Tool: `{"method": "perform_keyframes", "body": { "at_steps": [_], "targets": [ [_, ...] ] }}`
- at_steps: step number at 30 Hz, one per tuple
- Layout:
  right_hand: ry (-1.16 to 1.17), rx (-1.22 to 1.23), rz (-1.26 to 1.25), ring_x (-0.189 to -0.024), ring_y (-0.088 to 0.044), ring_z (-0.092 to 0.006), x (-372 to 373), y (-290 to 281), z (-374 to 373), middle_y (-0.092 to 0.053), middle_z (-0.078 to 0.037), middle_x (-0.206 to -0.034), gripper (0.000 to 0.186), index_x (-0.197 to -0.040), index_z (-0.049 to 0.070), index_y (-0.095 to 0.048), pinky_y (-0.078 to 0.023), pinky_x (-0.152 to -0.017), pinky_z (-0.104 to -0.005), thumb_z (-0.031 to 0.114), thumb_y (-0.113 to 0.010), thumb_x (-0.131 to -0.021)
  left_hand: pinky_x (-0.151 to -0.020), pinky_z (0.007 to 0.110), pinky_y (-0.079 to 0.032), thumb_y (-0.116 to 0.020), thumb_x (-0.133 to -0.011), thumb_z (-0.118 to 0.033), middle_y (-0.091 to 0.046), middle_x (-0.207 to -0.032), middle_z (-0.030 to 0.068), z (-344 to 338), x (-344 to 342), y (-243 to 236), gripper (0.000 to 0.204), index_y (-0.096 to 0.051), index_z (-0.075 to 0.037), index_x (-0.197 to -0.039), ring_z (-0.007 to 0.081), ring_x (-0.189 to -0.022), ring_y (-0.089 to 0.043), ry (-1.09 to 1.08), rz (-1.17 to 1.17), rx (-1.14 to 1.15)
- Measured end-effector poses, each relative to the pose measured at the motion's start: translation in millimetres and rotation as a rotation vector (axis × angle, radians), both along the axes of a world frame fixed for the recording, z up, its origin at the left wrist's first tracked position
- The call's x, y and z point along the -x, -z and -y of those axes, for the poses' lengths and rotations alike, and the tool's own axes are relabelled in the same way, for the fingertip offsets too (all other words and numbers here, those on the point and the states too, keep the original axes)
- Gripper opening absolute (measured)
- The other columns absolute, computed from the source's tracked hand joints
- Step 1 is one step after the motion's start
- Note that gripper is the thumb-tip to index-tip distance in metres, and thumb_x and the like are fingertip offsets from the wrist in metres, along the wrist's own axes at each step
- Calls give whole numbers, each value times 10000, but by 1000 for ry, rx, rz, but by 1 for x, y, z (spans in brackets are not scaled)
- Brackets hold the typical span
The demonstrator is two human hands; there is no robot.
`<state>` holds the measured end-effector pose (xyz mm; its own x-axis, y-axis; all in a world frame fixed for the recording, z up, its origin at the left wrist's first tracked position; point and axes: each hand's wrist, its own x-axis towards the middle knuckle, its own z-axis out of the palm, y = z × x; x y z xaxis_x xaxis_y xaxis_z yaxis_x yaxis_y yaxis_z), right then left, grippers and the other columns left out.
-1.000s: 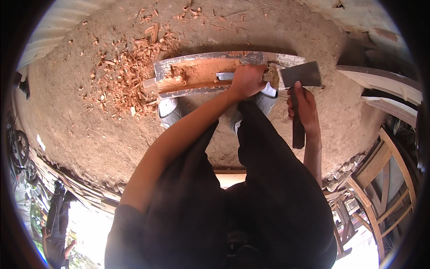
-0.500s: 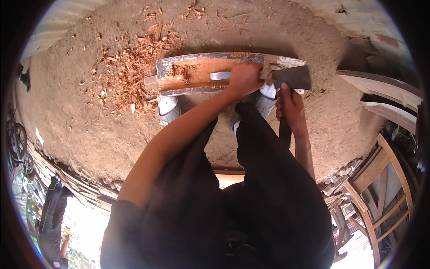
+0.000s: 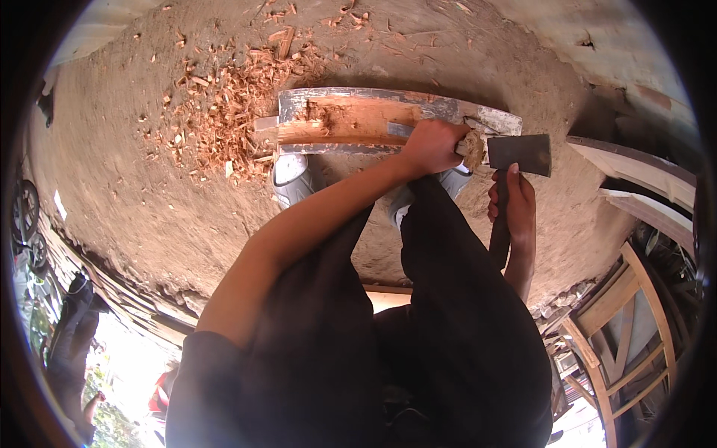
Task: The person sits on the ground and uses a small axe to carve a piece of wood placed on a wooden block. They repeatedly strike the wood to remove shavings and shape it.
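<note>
A curved wooden piece (image 3: 343,131) with flaking grey paint and a hollowed reddish face lies crosswise at my shoes (image 3: 293,179). My left hand (image 3: 433,145) grips a chisel (image 3: 398,128) whose flat metal blade rests in the hollow; its frayed handle end (image 3: 472,149) sticks out to the right of my fist. Just right of that end is the broad dark head of a hatchet (image 3: 519,155), held flat side up. My right hand (image 3: 514,194) is closed round the hatchet's dark handle (image 3: 499,250), thumb pointing up along it.
Wood shavings (image 3: 231,97) are heaped left of the piece on the dirt floor (image 3: 112,172). Curved boards (image 3: 627,164) and wooden frames (image 3: 620,336) stand at the right. A bicycle wheel (image 3: 26,213) and part of another person (image 3: 71,343) are at the lower left.
Half a second ago the hatchet head had swung left against the chisel's handle end; now it has drawn back rightward. The hands and piece appear slightly farther right as the view shifts.
</note>
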<state>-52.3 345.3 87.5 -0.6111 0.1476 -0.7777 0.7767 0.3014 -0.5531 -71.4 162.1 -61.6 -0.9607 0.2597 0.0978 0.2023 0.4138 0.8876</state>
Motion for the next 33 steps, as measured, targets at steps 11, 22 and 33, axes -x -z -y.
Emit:
{"method": "perform_keyframes", "body": {
  "at_steps": [11,22,33],
  "targets": [
    [-61,18,-1,-500,-531,-118,-4,2,0,-531,-19,-688,512,-1048,30,-590,-432,-451,-283,512,-427,-1106,-699,513,-556,-766,-639,-184,-683,-738,211,5,3,-9,293,-708,-47,-891,434,-762,-689,-94,69,-230],
    [-51,-65,-163,-481,-487,-101,-7,-13,3,-521,-13,-687,461,-1074,26,-589,-404,-439,-270,469,-469,-1107,-683,514,-549,-769,-620,-172,-675,-725,207,0,5,5,283,-691,-46,-862,437,-731,-678,-95,38,-220],
    [-150,-77,-126,-499,-498,-100,4,-23,27,-526,-21,-682,415,-1029,-25,-592,-409,-447,-280,376,-510,-1097,-676,512,-542,-758,-649,-157,-656,-720,216,2,4,4,247,-665,-46,-849,447,-735,-667,-100,25,-255]
  ]
}}
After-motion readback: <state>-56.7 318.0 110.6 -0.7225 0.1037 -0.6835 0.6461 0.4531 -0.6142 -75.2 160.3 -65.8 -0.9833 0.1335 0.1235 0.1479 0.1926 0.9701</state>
